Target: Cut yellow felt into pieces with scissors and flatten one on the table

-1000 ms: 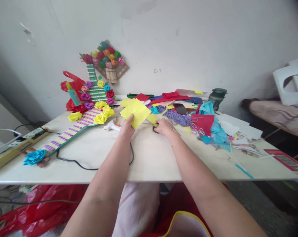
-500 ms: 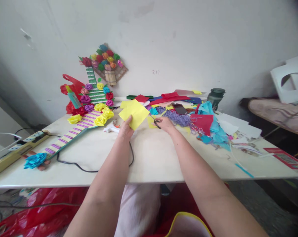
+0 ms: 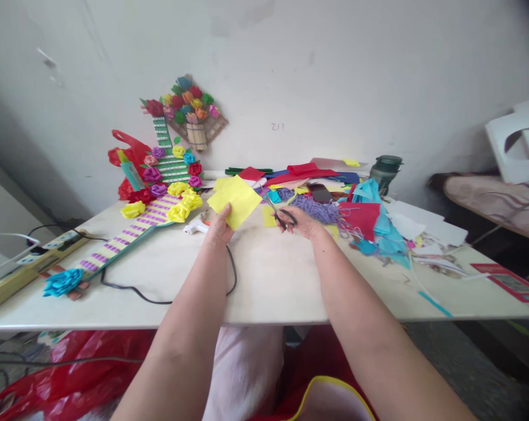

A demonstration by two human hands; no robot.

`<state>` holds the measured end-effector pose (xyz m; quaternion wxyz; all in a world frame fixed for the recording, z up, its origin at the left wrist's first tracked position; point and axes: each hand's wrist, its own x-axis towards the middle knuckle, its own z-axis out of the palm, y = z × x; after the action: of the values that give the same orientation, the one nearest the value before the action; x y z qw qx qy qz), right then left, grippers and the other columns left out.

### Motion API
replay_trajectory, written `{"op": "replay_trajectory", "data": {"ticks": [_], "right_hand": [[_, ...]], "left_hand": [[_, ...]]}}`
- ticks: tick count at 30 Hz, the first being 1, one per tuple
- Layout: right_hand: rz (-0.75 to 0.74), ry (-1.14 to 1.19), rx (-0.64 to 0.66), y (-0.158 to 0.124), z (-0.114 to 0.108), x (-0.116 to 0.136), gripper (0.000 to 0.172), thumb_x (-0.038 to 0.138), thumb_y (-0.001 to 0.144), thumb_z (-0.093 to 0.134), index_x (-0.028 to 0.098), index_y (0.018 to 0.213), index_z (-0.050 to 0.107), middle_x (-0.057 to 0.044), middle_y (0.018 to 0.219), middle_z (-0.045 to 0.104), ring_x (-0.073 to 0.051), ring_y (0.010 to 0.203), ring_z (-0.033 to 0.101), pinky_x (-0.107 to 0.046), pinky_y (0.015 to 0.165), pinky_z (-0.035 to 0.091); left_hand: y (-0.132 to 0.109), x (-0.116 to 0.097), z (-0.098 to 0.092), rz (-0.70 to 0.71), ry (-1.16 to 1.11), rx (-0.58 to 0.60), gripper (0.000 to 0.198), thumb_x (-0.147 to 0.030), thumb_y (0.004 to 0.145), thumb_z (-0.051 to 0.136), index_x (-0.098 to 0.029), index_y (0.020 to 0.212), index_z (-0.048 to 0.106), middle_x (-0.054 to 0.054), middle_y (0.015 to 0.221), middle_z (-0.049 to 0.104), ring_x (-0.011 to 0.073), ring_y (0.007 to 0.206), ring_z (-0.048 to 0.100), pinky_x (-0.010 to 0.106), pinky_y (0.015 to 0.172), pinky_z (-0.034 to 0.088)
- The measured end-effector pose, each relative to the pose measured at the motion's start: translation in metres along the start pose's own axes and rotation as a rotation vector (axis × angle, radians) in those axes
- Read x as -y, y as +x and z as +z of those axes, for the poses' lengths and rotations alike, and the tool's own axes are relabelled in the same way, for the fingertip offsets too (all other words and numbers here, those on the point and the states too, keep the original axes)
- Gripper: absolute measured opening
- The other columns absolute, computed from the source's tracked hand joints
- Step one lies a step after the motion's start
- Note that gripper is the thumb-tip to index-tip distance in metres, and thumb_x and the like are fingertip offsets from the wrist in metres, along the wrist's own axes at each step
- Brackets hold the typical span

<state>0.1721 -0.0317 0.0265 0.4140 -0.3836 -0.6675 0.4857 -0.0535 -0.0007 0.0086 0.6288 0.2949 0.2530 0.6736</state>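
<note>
My left hand [image 3: 221, 227] pinches yellow paper [image 3: 237, 202] by its lower edge, thumb on top. The paper looks like a square, with more yellow paper behind its upper left. In my right hand [image 3: 300, 222] is a pair of scissors [image 3: 285, 218] with dark handles, fingers through the loops. The scissors' blades point up and left, a little apart from the paper's right corner. Below the blades, a smaller yellow piece [image 3: 268, 216] lies on the table. Left of my left hand rests a white glue gun [image 3: 196, 225], partly hidden.
A decorated panel with paper flowers [image 3: 183, 204] stands at left, near a power strip [image 3: 49, 257]. Behind my right hand are purple shredded strands [image 3: 311, 207], a phone [image 3: 319, 193], coloured sheets, red paper [image 3: 361, 219] and a dark green bottle [image 3: 385, 174]. A black cord [image 3: 137, 294] crosses the table.
The scissors have come away from the paper's right corner, and their handles are spread wider. My left hand with the paper has shifted slightly left.
</note>
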Motion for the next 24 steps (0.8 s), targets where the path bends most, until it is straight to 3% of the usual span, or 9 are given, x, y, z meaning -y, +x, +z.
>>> {"op": "replay_trajectory", "data": {"ticks": [15, 24], "right_hand": [[-0.013, -0.119, -0.02, 0.004, -0.0015, -0.0053, 0.033, 0.044, 0.073, 0.061, 0.015, 0.061, 0.053, 0.002, 0.047, 0.053, -0.006, 0.038, 0.048, -0.016, 0.03, 0.029], [0.029, 0.011, -0.001, 0.0008, -0.0004, -0.0007, 0.032, 0.045, 0.071, 0.062, 0.013, 0.074, 0.058, 0.001, 0.053, 0.057, -0.007, 0.039, 0.05, -0.016, 0.03, 0.029]], "left_hand": [[0.0002, 0.0017, -0.0008, -0.038, 0.039, -0.006, 0.041, -0.013, 0.084, 0.054, -0.019, 0.124, 0.05, 0.006, 0.107, 0.068, 0.0187, 0.103, 0.061, 0.03, 0.094, 0.047], [-0.0006, 0.001, -0.0002, -0.041, 0.01, -0.01, 0.045, -0.013, 0.081, 0.058, -0.021, 0.125, 0.049, 0.006, 0.107, 0.068, 0.0189, 0.102, 0.062, 0.031, 0.095, 0.046]]}}
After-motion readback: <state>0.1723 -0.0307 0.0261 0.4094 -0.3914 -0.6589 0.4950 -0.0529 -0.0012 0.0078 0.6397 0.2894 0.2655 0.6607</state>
